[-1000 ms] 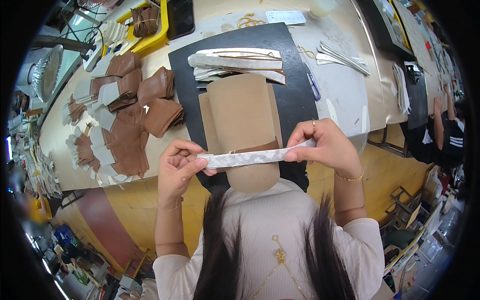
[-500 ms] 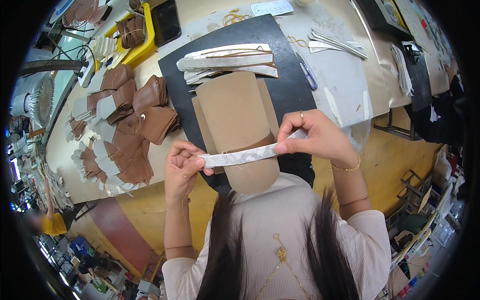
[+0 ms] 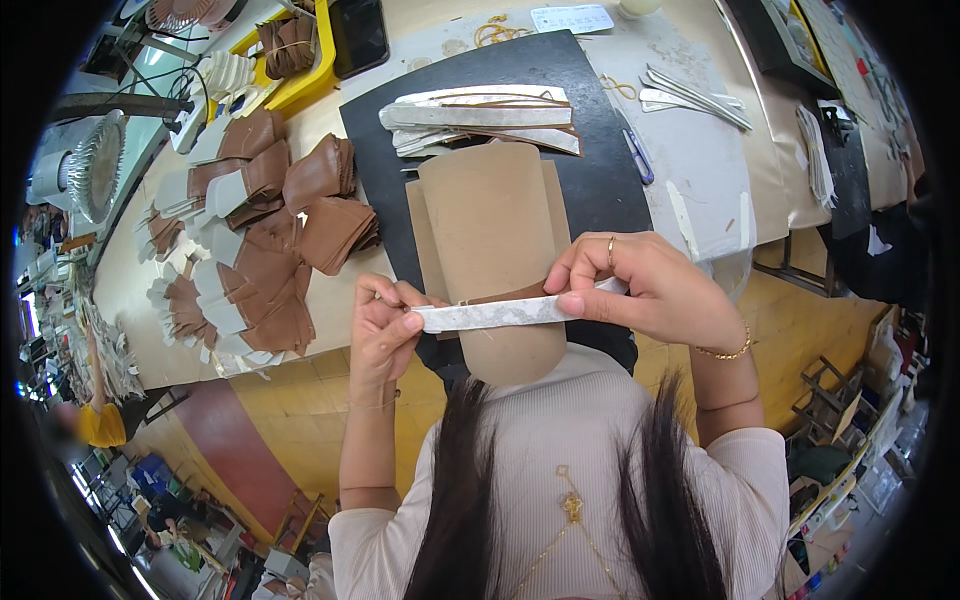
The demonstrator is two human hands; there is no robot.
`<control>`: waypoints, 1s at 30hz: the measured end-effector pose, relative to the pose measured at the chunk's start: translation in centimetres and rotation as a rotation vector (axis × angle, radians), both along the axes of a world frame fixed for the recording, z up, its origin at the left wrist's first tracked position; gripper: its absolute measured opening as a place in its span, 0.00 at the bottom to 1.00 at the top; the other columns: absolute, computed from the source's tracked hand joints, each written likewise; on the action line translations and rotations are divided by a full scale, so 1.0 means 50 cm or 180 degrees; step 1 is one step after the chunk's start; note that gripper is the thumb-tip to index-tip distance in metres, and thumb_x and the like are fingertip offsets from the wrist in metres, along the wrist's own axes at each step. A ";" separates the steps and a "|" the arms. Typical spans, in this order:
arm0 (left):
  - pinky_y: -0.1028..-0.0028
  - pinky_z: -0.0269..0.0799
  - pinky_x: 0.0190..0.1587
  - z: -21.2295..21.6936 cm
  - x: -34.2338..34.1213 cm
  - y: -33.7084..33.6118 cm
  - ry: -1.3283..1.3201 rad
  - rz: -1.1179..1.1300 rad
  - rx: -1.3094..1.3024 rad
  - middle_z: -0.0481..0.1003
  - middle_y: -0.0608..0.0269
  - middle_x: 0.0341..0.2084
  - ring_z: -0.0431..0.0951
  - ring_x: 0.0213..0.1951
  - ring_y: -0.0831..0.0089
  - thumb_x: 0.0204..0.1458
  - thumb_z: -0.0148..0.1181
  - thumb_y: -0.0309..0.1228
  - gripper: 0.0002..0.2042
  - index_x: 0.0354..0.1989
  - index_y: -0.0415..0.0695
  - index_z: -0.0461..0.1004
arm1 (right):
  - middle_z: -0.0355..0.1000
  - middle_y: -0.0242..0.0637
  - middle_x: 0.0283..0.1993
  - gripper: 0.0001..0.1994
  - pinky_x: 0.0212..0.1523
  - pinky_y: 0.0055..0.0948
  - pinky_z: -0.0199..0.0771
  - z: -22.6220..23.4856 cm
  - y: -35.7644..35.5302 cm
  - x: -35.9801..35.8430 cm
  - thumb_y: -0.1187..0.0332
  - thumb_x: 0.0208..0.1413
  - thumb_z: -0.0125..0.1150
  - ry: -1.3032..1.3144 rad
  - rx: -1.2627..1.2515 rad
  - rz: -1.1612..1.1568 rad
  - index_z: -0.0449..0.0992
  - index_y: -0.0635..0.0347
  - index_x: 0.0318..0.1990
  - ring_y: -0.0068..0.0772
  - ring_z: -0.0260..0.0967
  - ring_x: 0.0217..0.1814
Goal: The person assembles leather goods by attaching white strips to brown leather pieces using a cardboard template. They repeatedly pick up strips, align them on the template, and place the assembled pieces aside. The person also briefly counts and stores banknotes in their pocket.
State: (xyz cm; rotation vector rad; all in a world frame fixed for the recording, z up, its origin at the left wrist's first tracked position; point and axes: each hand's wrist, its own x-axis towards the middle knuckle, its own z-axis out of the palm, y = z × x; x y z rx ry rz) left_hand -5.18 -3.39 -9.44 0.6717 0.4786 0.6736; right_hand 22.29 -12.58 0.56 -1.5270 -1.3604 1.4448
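Note:
A long strip (image 3: 490, 315), pale grey-white on the side facing me, stretches crosswise between my hands. Its left end is pinched between the thumb and fingers of my left hand (image 3: 385, 325). My right hand (image 3: 640, 285) grips it near the other end, which sticks out past the fingers. Just behind the strip shows a brown leather band (image 3: 510, 293). Beneath both lies a tan board (image 3: 485, 215) with a rounded near end, on top of another tan piece. Beyond the board, a stack of similar white and brown strips (image 3: 485, 118) rests on the black mat (image 3: 600, 190).
Piles of brown leather pieces (image 3: 335, 235) with pale grey ends cover the table at left. Behind them are a yellow tray (image 3: 318, 70) and a dark phone (image 3: 358, 38). Blue-handled snips (image 3: 638, 155) and thin metal-looking strips (image 3: 690, 97) lie at right.
The strip stays pinched in both hands and now lies straighter across the board. The whole view has shifted slightly, so the table things appear further right.

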 end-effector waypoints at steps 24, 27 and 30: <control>0.67 0.72 0.42 0.008 0.002 0.011 0.0674 -0.0101 0.0157 0.73 0.55 0.27 0.77 0.35 0.65 0.46 0.60 0.15 0.18 0.34 0.46 0.55 | 0.72 0.32 0.30 0.11 0.36 0.19 0.65 -0.076 -0.022 -0.010 0.70 0.48 0.66 0.0705 -0.0325 -0.0914 0.70 0.62 0.22 0.18 0.66 0.33; 0.67 0.73 0.41 0.009 0.006 0.012 0.0663 -0.0104 0.0182 0.73 0.54 0.27 0.77 0.34 0.64 0.46 0.59 0.15 0.18 0.34 0.46 0.55 | 0.73 0.33 0.28 0.12 0.31 0.22 0.66 -0.089 -0.025 -0.010 0.64 0.48 0.67 0.0465 -0.0173 -0.0885 0.73 0.63 0.24 0.20 0.67 0.29; 0.66 0.73 0.41 0.011 0.008 0.011 0.0647 -0.0108 0.0185 0.73 0.54 0.26 0.77 0.34 0.64 0.46 0.59 0.15 0.18 0.34 0.46 0.55 | 0.74 0.34 0.27 0.13 0.30 0.23 0.66 -0.091 -0.026 -0.005 0.62 0.48 0.66 0.0584 -0.0188 -0.0850 0.73 0.63 0.25 0.22 0.68 0.28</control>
